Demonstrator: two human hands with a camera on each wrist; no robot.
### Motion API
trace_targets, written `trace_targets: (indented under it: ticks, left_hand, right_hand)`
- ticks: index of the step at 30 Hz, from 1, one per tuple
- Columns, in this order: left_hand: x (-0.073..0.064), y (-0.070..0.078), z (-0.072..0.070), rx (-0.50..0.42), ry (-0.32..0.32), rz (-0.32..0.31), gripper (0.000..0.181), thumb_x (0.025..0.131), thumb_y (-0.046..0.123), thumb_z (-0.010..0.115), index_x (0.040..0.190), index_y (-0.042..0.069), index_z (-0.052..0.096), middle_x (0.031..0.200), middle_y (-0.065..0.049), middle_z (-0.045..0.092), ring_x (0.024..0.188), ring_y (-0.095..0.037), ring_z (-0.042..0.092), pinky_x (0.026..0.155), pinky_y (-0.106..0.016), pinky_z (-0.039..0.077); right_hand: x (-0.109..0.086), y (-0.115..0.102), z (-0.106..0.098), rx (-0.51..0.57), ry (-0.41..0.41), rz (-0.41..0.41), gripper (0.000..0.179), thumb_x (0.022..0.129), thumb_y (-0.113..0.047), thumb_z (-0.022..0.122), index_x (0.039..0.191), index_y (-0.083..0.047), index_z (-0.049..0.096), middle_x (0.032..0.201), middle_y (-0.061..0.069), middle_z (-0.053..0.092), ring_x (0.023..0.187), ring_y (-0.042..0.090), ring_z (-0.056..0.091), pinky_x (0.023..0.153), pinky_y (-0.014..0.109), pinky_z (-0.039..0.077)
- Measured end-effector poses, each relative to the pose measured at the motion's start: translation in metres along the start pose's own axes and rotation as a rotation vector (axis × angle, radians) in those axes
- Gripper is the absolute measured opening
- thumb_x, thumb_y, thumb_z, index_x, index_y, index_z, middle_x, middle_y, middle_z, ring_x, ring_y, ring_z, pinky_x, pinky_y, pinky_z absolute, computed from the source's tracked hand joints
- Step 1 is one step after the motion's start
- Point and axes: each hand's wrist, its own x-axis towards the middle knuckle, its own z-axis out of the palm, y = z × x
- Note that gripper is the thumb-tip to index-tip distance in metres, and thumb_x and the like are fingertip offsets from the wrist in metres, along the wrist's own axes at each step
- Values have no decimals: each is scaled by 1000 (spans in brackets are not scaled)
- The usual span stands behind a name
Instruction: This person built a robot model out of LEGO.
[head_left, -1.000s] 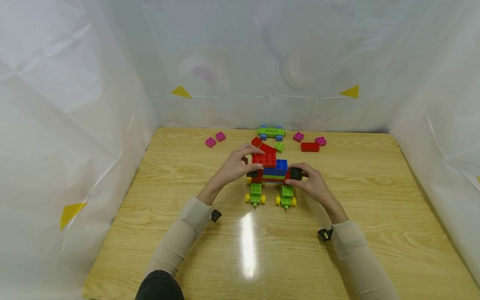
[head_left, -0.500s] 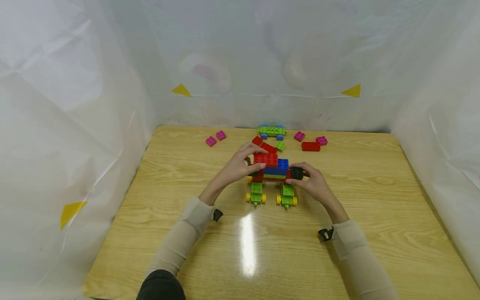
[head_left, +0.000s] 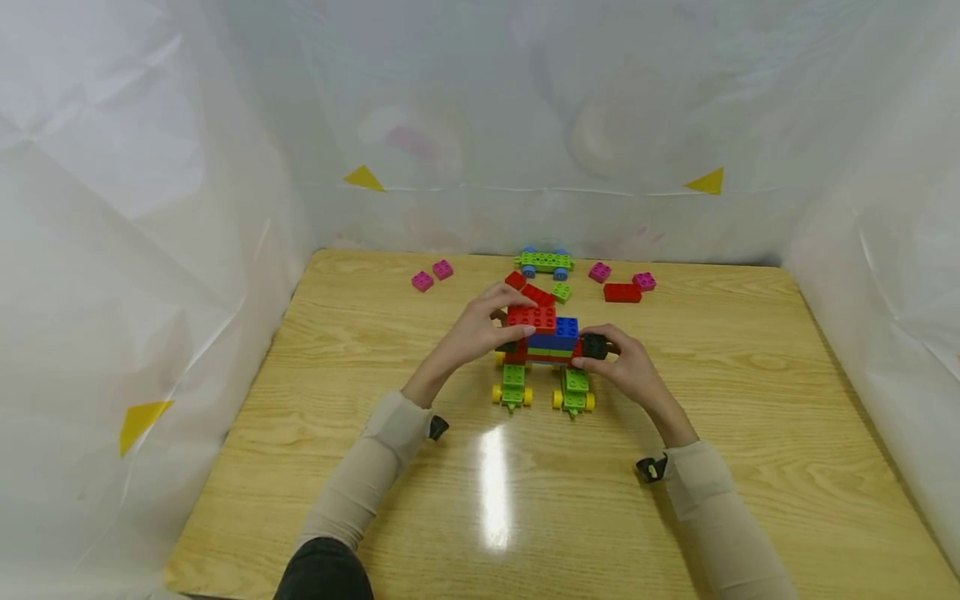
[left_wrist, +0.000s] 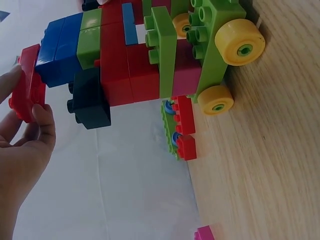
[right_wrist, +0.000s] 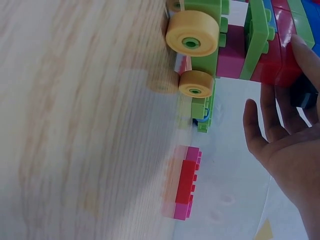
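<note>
A toy-brick build of red, lime and blue layers (head_left: 551,353) stands on two green wheeled bases (head_left: 513,383) with yellow wheels. My left hand (head_left: 476,329) pinches a red brick (head_left: 532,318) at the top, with the thumb on its near side. That brick meets the blue bricks (left_wrist: 60,47) in the left wrist view; whether it is fully seated I cannot tell. My right hand (head_left: 630,367) grips the build's right end, around a black brick (head_left: 594,346), with the thumb against a red brick (right_wrist: 290,65). Another black brick (left_wrist: 90,100) juts from the left end.
Behind the build are two red bricks (head_left: 537,294), a small lime brick (head_left: 561,292) and a green wheeled base (head_left: 545,262) with blue wheels. Pink bricks (head_left: 422,282) lie back left. A red brick (head_left: 622,292) and pink ones lie back right. White sheeting (head_left: 540,125) surrounds the table.
</note>
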Motion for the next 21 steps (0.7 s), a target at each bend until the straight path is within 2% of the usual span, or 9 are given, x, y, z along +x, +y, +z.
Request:
trace_targets:
  ticks: [7, 12, 15, 18, 21]
  left_hand:
    - [2, 2, -3, 11, -40, -28, 37, 91, 27, 67, 124, 10, 64, 117, -1, 54, 101, -15, 50, 87, -31, 46]
    - [3, 3, -4, 21, -57, -29, 37, 92, 27, 67, 124, 10, 63, 118, -1, 53, 95, -17, 49, 77, -30, 46]
    - [4, 6, -4, 19, -62, -23, 37, 92, 26, 67, 124, 8, 64, 117, -2, 52, 92, -18, 47, 71, -28, 45]
    - [4, 7, -5, 25, -67, -22, 38, 92, 26, 67, 124, 7, 64, 116, -3, 52, 92, -18, 48, 71, -28, 45]
    - [4, 7, -5, 29, -68, -27, 38, 91, 26, 67, 124, 7, 63, 116, -4, 52, 92, -19, 48, 73, -28, 47]
  right_hand:
    - [1, 0, 1, 1, -6, 0, 45, 85, -24, 75, 126, -12, 59, 126, 10, 57, 110, 29, 55, 96, 54, 42]
    - [1, 0, 1, 7, -7, 11, 45, 86, -18, 74, 127, -10, 57, 127, 13, 55, 113, 32, 53, 96, 57, 40]
    - [-2, -16, 0, -9, -13, 10, 44, 87, -12, 72, 128, -5, 56, 127, 18, 55, 111, 35, 53, 95, 58, 41]
    - [-5, -34, -1, -20, -20, 12, 42, 88, -8, 71, 127, -1, 56, 125, 21, 55, 110, 36, 54, 94, 57, 42]
    - [-2, -27, 0, -14, -12, 10, 43, 87, -9, 72, 127, -2, 56, 125, 20, 55, 110, 35, 54, 94, 57, 42]
